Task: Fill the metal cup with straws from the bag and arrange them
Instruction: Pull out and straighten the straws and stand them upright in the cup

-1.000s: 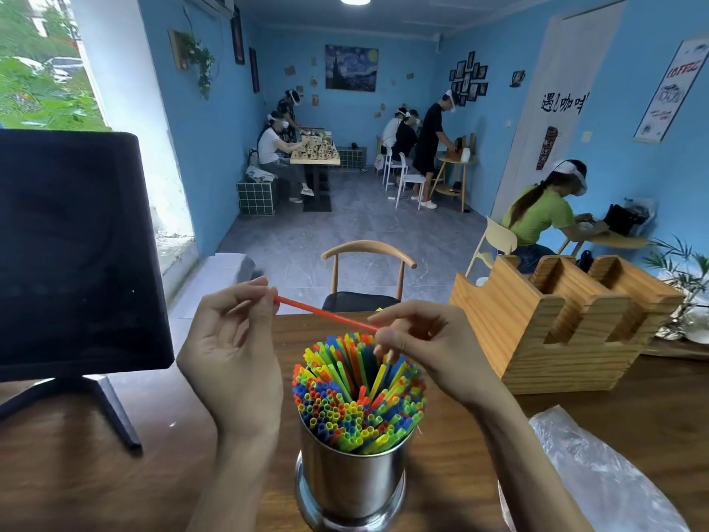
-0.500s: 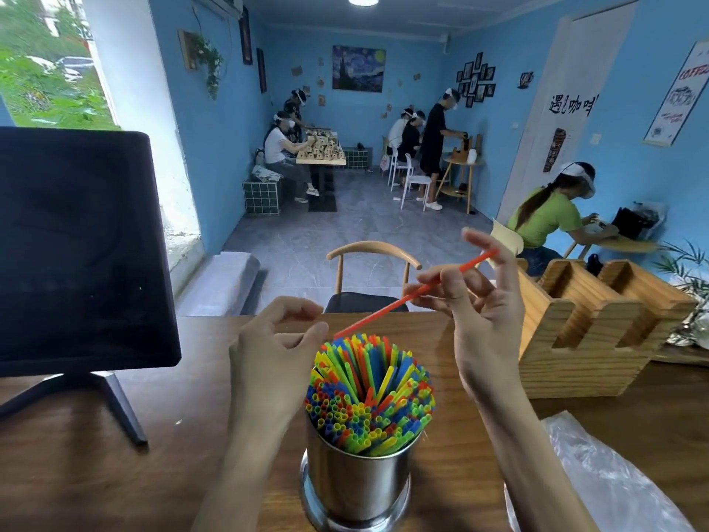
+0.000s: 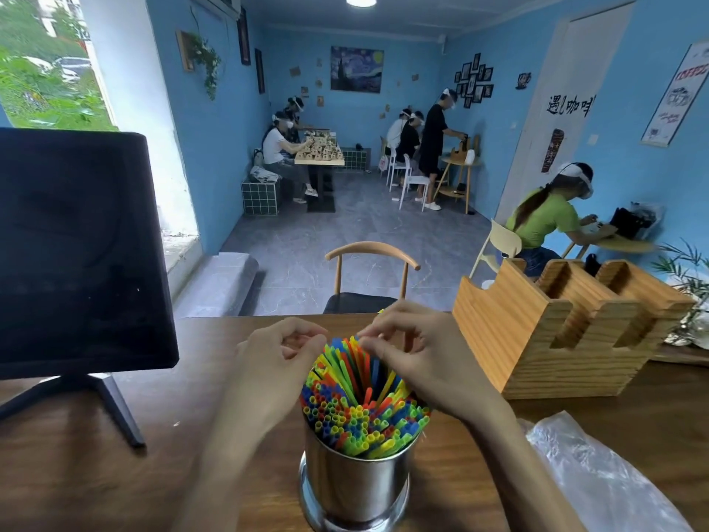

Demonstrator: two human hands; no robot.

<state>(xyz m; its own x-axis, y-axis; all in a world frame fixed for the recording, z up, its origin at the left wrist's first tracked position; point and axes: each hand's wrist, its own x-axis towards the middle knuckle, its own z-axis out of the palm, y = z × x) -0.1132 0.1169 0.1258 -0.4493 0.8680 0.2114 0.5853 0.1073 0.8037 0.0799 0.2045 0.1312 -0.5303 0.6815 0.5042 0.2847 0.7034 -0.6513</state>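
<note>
1. Down at the near edge of the wooden table (image 3: 115,474), a shiny metal cup (image 3: 356,489) is standing upright, packed full of colored straws (image 3: 360,401) that are fanning out above its rim in red, blue, green, yellow and orange.
2. Both of the person's hands are hovering over the far side of the bundle, close together.
3. The left hand (image 3: 276,362) is sitting just left of the straws with its fingers curled inward and the thumb meeting the fingertips; whether it is pinching a straw is not clear from this angle.
4. The right hand (image 3: 414,355) is reaching in from the right, its fingers bent and its fingertips pressing against the tops of the tallest straws at the back of the bundle, apparently pinching them.
5. A crumpled clear plastic bag (image 3: 598,478) is lying flat on the table to the right of the cup, near the right forearm.
6. A wooden holder (image 3: 537,339) with open slots is standing farther back on the right.
7. A dark monitor (image 3: 76,251) on a stand is filling the left side.
8. A wooden chair (image 3: 372,270) is facing the table's far edge, and other people are sitting and standing at tables deeper in the blue room.
</note>
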